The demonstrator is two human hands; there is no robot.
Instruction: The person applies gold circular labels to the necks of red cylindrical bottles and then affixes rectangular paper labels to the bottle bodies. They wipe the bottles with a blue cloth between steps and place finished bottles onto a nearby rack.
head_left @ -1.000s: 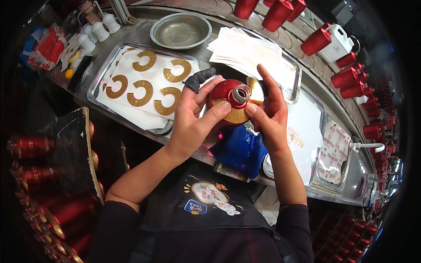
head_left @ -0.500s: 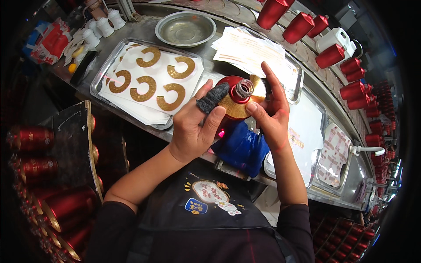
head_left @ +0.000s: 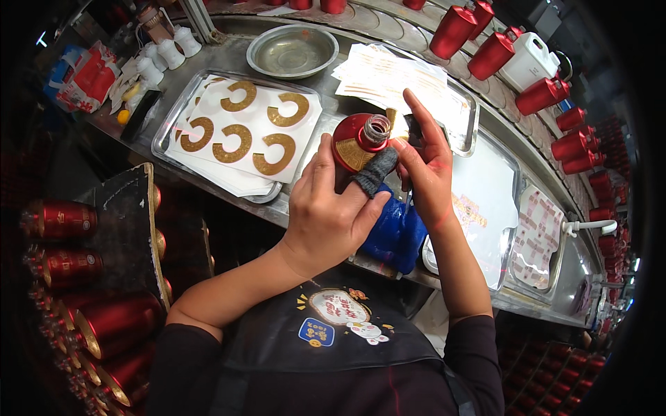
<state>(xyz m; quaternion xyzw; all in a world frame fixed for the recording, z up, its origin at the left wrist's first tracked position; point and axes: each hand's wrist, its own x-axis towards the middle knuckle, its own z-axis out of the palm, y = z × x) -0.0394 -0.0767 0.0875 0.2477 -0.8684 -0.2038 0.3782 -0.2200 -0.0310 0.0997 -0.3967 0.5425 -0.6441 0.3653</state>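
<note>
Between my hands stands a red glass bottle [head_left: 345, 131], its uncapped threaded neck pointing up at me. A gold C-shaped decal [head_left: 352, 155] lies around its shoulder, and one gold end [head_left: 398, 126] sticks up on the right side of the neck. My left hand [head_left: 322, 204] is closed on the bottle's near left side. Its index finger, in a dark grey finger cover [head_left: 377, 170], presses on the shoulder. My right hand [head_left: 431, 163] grips the right side, thumb against the gold end and index finger stretched upward. The bottle's lower part is hidden behind my hands.
A tray [head_left: 161, 139] of gold C-shaped decals on white sheets lies left, a metal basin [head_left: 291, 54] behind it. A blue cloth [head_left: 395, 236] hangs at the bench edge. More sheets and trays [head_left: 510, 177] lie right. Red bottles [head_left: 452, 31] line the conveyor; others crowd the lower left.
My left index finger has slid from the left side of the shoulder to the near front. The bottle has turned and shifted slightly left. Conveyor bottles have moved.
</note>
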